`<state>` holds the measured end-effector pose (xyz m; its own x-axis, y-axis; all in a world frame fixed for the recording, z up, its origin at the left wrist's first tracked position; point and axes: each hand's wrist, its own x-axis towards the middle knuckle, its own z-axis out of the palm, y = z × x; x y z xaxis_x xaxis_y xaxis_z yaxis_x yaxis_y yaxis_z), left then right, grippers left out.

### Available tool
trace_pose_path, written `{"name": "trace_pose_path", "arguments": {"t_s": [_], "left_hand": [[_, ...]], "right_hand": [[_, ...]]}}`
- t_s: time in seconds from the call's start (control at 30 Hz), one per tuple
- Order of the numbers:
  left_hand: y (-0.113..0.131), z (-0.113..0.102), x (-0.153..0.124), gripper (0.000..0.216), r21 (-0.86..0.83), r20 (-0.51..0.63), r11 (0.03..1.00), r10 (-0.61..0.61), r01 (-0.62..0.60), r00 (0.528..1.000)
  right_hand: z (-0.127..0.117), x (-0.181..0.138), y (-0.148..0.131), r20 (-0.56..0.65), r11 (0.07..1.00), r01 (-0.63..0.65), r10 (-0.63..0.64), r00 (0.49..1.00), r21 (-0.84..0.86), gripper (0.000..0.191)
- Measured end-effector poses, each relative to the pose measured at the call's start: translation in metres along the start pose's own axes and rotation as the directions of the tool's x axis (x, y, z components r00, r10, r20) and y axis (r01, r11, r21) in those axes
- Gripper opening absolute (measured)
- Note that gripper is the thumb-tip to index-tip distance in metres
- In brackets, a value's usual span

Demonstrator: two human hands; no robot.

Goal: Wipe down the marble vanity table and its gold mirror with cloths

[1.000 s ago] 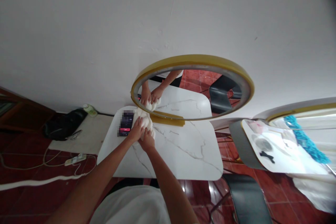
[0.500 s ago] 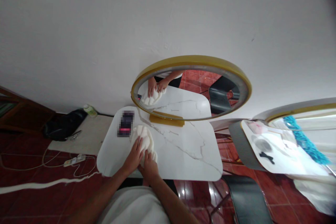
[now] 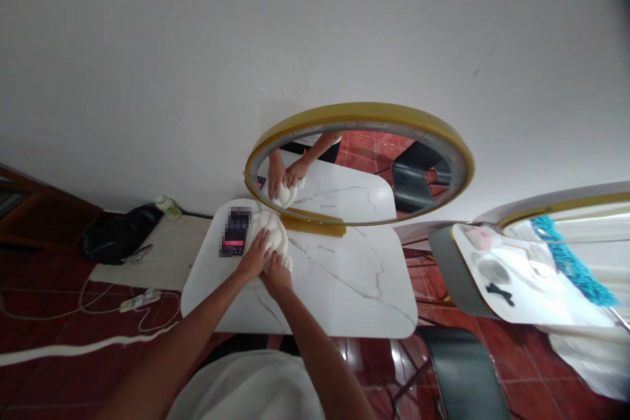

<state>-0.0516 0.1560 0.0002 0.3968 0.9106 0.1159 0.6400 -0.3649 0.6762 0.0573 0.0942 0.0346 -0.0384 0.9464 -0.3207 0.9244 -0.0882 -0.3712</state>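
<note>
A bunched white cloth (image 3: 270, 228) lies on the white marble-patterned table (image 3: 344, 289), close to its back edge. My left hand (image 3: 256, 254) presses on the cloth from the left, its fingers bent over the folds. Beside it, my right hand (image 3: 277, 274) grips the cloth's near right side, and the two hands almost touch. Just left of the cloth is a phone (image 3: 235, 231) with a dark, partly pixelated screen. Both hands and the cloth are reflected in the oval mirror (image 3: 359, 111) with a gold frame.
A gold mirror base (image 3: 315, 223) stands at the table's back edge. To the right are a black chair (image 3: 467, 367) and a second table (image 3: 522, 275) with a blue fluffy duster (image 3: 571, 262). On the floor at left lie a black bag (image 3: 123, 233), a bottle (image 3: 168, 207) and a power strip (image 3: 140, 300).
Both hands have pushed the white cloth away from me, up the table toward the mirror base. My forearms reach further forward. The phone stays in place.
</note>
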Motion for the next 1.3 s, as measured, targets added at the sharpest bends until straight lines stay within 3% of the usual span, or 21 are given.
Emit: {"name": "trace_pose_path", "arguments": {"t_s": [0.17,0.3,0.63,0.73,1.3], "left_hand": [[-0.011,0.001,0.028,0.056,0.015,-0.03,1.0,-0.013,0.014,0.999],[-0.012,-0.001,0.029,0.057,0.021,-0.033,1.0,-0.019,0.02,0.999],[0.004,0.002,-0.033,0.06,-0.021,0.008,1.0,-0.005,0.005,1.0],[0.007,0.002,-0.04,0.059,-0.041,0.012,0.999,-0.018,0.018,1.0],[-0.013,-0.006,0.027,0.056,0.003,-0.009,1.0,-0.001,0.001,1.0]], "right_hand": [[-0.009,0.028,0.0,-0.004,1.0,0.019,-0.019,1.0,0.015,0.07],[-0.009,0.028,0.0,-0.006,0.999,0.012,-0.012,1.0,0.037,0.07],[0.01,-0.029,0.003,0.024,0.998,0.016,-0.018,1.0,0.063,0.071],[0.012,-0.034,0.002,0.037,0.999,0.016,-0.017,0.999,0.043,0.069],[-0.003,0.032,-0.003,-0.003,0.998,0.001,-0.001,1.0,0.06,0.069]]}}
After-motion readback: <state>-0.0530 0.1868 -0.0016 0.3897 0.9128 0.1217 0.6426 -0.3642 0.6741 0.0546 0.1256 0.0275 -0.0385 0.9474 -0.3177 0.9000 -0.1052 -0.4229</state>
